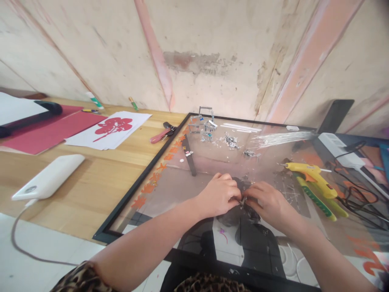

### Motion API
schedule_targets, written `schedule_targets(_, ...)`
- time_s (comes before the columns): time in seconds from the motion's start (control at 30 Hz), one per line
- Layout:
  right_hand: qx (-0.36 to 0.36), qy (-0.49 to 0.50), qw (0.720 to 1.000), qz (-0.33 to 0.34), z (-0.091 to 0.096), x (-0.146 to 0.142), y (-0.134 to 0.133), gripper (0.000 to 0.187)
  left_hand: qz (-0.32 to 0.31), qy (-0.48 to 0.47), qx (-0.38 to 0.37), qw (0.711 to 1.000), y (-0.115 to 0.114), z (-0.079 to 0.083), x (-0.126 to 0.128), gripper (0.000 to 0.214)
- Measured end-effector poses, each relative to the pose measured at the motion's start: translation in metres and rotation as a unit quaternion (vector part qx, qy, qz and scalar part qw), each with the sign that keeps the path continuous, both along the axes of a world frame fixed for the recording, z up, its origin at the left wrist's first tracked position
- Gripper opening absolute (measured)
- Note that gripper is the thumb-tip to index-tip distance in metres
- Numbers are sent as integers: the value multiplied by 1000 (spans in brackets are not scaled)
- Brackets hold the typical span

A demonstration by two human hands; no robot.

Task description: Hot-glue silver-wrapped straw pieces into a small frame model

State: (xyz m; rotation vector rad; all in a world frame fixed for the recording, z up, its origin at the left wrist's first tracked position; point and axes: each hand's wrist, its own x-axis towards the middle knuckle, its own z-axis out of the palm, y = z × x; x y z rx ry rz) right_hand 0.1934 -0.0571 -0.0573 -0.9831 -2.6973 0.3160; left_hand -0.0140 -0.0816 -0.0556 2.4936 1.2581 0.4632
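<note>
My left hand (219,194) and my right hand (267,202) meet low over the glass tabletop (170,178), both with fingers closed in a pinch. Between the fingertips shows a small pale, silvery piece (242,200), too small and too covered to name. Beyond my hands lie a heap of small silvery bits (231,141) and a cluster of little wire-and-bead parts (208,136). A bundle of thin silvery wires (279,139) stretches out at the back right. Two white sticks (240,127) lie near the far edge.
To the right are a yellow hot glue gun (313,172), green-handled pliers (316,198), a white power strip (340,150) and tangled black cables (361,202). Left of the black frame edge lie red-handled pliers (161,135), a sheet with a red flower (112,127) and a white power bank (50,176).
</note>
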Motion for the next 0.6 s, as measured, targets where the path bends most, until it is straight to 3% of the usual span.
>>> schedule_targets(0.2, 35, 11, 999, -17, 8, 4, -5, 13, -3, -19, 5, 1000, 3, 8, -18, 23)
schedule_targets(0.33, 30, 7, 999, -16, 12, -2, -11, 8, 4, -18, -7, 1000, 6, 11, -31, 16)
schedule_targets(0.6, 39, 1, 999, -9, 6, -11, -16, 8, -2, -9, -9, 1000, 8, 4, -32, 10)
